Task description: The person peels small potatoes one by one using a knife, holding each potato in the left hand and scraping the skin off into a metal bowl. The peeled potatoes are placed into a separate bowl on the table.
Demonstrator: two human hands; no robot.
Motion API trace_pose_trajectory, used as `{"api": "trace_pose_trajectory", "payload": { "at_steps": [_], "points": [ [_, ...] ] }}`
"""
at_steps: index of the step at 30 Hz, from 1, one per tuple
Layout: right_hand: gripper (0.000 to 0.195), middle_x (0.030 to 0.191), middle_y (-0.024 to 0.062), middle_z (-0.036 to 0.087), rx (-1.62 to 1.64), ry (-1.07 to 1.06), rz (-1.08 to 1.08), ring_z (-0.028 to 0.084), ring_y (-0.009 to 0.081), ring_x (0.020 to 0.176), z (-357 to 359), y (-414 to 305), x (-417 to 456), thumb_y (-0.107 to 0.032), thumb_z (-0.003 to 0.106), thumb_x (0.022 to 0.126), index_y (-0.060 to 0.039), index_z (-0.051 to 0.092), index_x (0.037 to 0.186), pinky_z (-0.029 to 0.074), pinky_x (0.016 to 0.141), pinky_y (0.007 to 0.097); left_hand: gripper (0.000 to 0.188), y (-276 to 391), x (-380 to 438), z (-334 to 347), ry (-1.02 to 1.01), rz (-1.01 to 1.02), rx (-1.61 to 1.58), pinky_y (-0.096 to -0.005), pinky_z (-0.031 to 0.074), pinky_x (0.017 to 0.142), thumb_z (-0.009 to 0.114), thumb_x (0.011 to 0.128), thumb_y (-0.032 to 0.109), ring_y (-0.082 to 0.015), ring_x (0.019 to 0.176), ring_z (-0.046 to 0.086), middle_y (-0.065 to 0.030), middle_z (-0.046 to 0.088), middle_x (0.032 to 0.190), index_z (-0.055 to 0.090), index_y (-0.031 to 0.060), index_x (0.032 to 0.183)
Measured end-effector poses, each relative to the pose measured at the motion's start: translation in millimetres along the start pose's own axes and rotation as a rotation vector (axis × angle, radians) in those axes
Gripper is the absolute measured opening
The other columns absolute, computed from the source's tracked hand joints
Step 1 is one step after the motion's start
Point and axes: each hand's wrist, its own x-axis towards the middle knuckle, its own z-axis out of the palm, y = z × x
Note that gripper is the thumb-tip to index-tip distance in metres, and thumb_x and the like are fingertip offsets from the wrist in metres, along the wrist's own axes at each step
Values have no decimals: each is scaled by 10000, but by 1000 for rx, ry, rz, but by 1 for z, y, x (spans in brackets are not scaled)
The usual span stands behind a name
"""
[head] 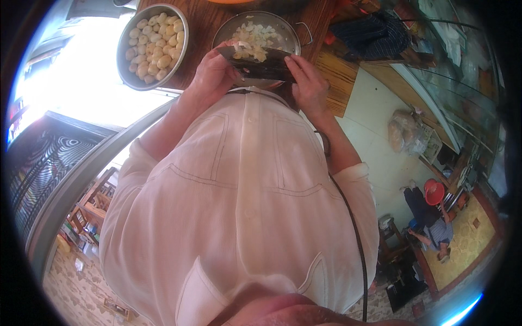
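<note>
Both my hands hold a wide, dark cleaver blade [265, 67] level in front of my waist. My left hand [216, 71] grips its left end, and my right hand [308, 79] has its fingers on the right end. Pale, yellowish chopped pieces [255, 53] lie along the blade's far edge. Beneath and beyond the blade is a round metal pan [291, 30] with a wire loop handle. More chopped pale pieces [257, 33] lie in it. The blade hides the pan's middle, and whether a handle is inside my right hand cannot be seen.
A metal basin [184, 38] of small peeled potatoes [157, 47] stands left on the wooden table [200, 22]. Dark striped cloth [371, 34] lies right. A black cable [355, 228] runs down my right side. Far right, another person [434, 228] is near a red basin [434, 192].
</note>
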Motion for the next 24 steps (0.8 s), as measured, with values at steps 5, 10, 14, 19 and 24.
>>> {"api": "trace_pose_trajectory", "payload": {
  "at_steps": [5, 10, 14, 19, 24],
  "points": [
    [432, 1193, 163, 646, 1, -113, 238, 658, 332, 1021, 3, 5, -2, 33, 593, 785, -42, 658, 1206, 539, 870, 390, 238, 1, -3, 0, -133, -106, -194, -330, 538, 921, 522, 979, 97, -233, 1015, 647, -155, 649, 1128, 562, -13, 1186],
    [374, 1165, 137, 663, 117, -27, 312, 666, 323, 1007, 5, 12, -18, -19, 582, 829, -78, 658, 1191, 546, 837, 406, 241, 2, 2, 3, -69, -75, -162, -361, 534, 991, 511, 981, 66, -273, 1072, 644, -191, 639, 1170, 548, -34, 1197],
    [318, 1165, 163, 662, 148, -79, 321, 657, 336, 1030, 1, 6, -18, -49, 573, 890, -57, 654, 1196, 532, 876, 396, 181, -2, 16, -13, -76, -81, -165, -385, 520, 1010, 513, 967, 30, -307, 1104, 629, -200, 631, 1157, 569, -25, 1130],
    [327, 1181, 170, 654, 190, -86, 299, 649, 341, 1051, 3, 1, -21, -34, 579, 889, -58, 655, 1205, 529, 889, 390, 151, -5, 20, -9, 0, -47, -184, -385, 514, 1014, 517, 970, 33, -309, 1133, 615, -192, 637, 1168, 582, -22, 1093],
    [417, 1209, 158, 644, 165, -116, 245, 645, 329, 1065, 1, -4, -19, 7, 609, 819, -72, 651, 1226, 533, 894, 387, 183, -11, 31, -36, -208, -74, -323, -354, 530, 956, 516, 985, 67, -241, 1096, 631, -134, 653, 1160, 579, -38, 1120]
  ]
}}
